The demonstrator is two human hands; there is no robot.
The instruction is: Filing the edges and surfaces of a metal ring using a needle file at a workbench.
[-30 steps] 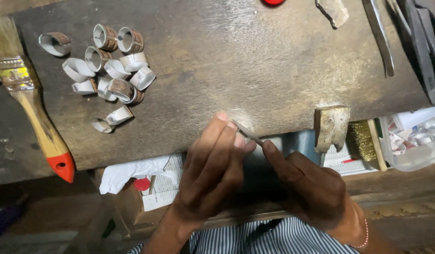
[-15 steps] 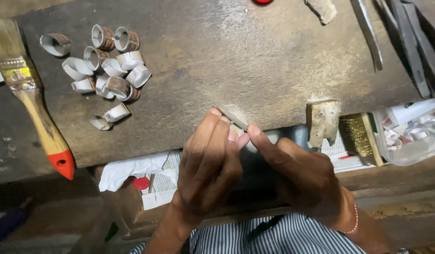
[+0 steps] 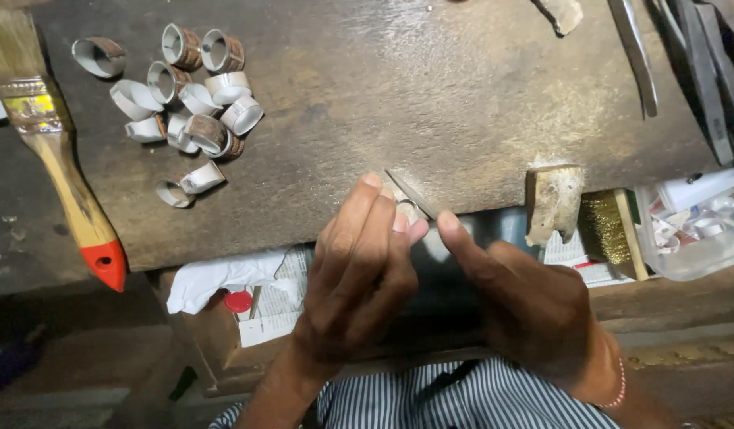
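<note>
- Paintbrush (image 3: pixel 61 171) and heap of metal rings (image 3: pixel 184 95) lie on the worktop (image 3: pixel 399 87), well left of and beyond the left hand (image 3: pixel 363 274).
- Left hand: fingertips clamped on a small ring (image 3: pixel 407 211) at the worktop edge.
- Right hand (image 3: pixel 526 306): closed on a thin file (image 3: pixel 412 193), which touches the ring.

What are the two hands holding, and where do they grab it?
The left hand pinches a small metal ring by its rim between its fingers. The right hand holds a thin flat file by its near end, tip against the ring.
</note>
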